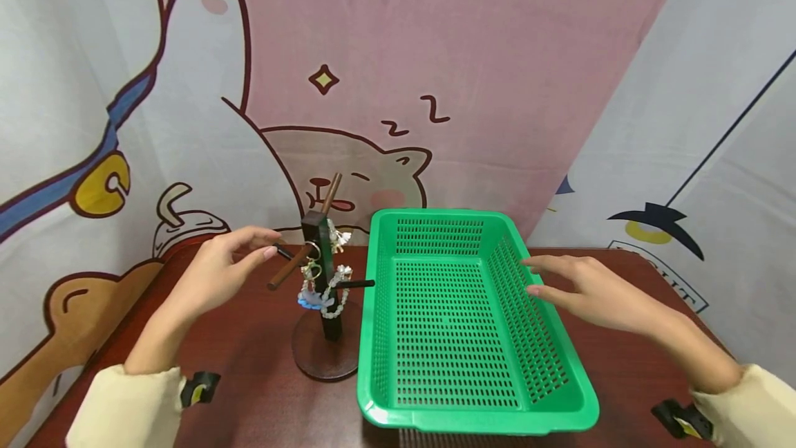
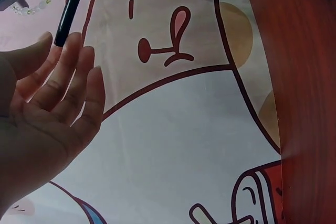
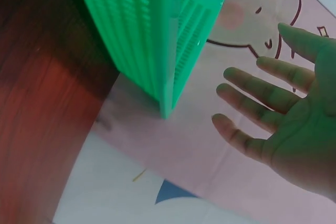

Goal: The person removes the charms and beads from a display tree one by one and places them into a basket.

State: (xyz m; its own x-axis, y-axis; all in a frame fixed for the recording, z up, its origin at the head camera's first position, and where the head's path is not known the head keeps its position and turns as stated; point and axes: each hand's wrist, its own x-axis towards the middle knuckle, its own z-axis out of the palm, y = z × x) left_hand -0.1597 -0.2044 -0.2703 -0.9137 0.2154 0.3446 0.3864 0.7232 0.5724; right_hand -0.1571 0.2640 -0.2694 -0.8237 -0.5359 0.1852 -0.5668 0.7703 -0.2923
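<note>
Hands both empty, fingers loose: left hand [image 1: 226,268] was at the stand [image 1: 323,282] peg, right hand [image 1: 584,292] over basket [image 1: 435,417]; I'd pinch the bracelet [image 1: 336,292] gently.

Cartoon cat backdrop [image 1: 385,88]; dark red-brown table [image 1: 261,379].

The left hand [image 2: 50,95] lies open, palm showing, its fingertips [image 2: 73,43] at the end of a black peg [image 2: 73,3]. A bead string [image 2: 39,1] hangs beside it, above the cartoon backdrop [image 2: 173,129].
</note>
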